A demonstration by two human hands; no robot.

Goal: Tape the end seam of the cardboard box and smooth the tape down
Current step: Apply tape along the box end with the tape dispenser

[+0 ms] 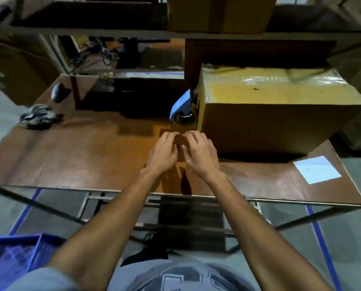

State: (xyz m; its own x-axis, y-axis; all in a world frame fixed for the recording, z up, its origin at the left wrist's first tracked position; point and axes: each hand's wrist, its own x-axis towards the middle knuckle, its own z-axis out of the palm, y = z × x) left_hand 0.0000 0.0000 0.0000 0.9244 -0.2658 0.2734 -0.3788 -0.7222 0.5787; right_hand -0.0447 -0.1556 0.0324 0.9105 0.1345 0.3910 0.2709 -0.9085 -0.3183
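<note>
Box (280, 106) sits on tabletop (81, 154), right of centre, clear tape shiny along its top far edge. Tape gun (182, 108), blue, hangs against box's left end, tape running up to the top corner. Both hands over tabletop just in front of box's near-left corner, side by side, nearly touching. Left hand (165, 152) & right hand (198, 154): fingers curled down, holding nothing visible; can't tell if tips touch wood. Mouse (58, 92) & dark bundle (38, 116) far left. Paper sheet (317, 169) near right corner.
</note>
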